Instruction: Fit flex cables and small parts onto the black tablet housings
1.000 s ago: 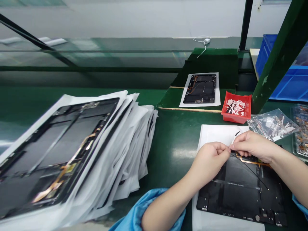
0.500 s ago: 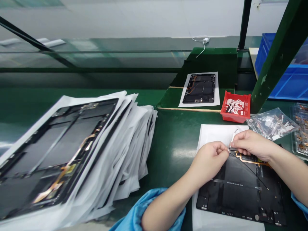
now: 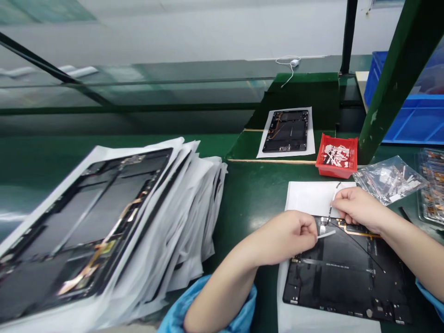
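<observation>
In front of me a black tablet housing (image 3: 340, 286) with its inside showing lies on a white sheet (image 3: 301, 194). My left hand (image 3: 294, 233) is above its upper left part, thumb and finger pinching a small white strip (image 3: 326, 234). A thin flex cable (image 3: 330, 212), dark and whitish, rises from the housing's top edge; my right hand (image 3: 357, 206) pinches it from the right. An orange ribbon cable (image 3: 360, 233) runs along the top of the housing, partly under my right hand. A thin black wire (image 3: 362, 247) lies slanted across the housing.
A stack of similar housings, interleaved with white sheets (image 3: 194, 203), stands at the left. Farther back another housing (image 3: 287, 131) lies on a sheet. A red tray (image 3: 336, 172) of small white parts, a clear bag (image 3: 388, 178), a green post (image 3: 398, 69) and a blue crate (image 3: 412, 120) are at the right.
My hands were close together at the top edge of the housing. My left hand has moved left and down with the white strip; my right hand stays near the edge, holding the cable.
</observation>
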Motion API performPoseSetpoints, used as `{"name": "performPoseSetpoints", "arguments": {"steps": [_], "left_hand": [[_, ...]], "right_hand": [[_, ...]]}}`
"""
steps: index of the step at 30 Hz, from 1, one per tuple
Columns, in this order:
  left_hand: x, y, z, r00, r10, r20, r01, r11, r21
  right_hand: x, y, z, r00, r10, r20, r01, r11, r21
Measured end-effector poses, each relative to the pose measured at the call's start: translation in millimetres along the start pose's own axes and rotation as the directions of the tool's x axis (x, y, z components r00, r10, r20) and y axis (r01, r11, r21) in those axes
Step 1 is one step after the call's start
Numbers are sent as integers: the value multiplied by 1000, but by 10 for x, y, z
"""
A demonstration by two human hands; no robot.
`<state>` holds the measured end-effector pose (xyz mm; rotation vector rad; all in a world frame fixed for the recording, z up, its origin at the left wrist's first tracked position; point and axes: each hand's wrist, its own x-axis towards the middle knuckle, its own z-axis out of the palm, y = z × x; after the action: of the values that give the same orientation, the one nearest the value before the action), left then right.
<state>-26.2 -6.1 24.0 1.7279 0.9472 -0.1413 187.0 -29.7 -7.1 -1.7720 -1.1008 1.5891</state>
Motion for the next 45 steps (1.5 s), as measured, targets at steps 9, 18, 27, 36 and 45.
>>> {"name": "performPoseSetpoints", "arguments": {"steps": [9,18,27,36,45], "left_hand": [[1,-20,-91,995,29,-98,-33,999,-37],[308,159,-259,767,148,-624,-71,987,147],[848,547,-492,653,284,-702,50,909,414],[710,344,-452,587,379,-715,-5,885,465],[343,-41,-170,684,467,-560,-166,848,504]], "right_hand": [[33,24,19,1000,20,-7,-20,999,-40],[50,26,67,997,67,31,-63,990,-124],[75,38,98,997,68,37,-61,987,-151],[97,82,98,998,34,44,-28,991,-132],[49,131,51,993,-105,63,110,990,-86]]}}
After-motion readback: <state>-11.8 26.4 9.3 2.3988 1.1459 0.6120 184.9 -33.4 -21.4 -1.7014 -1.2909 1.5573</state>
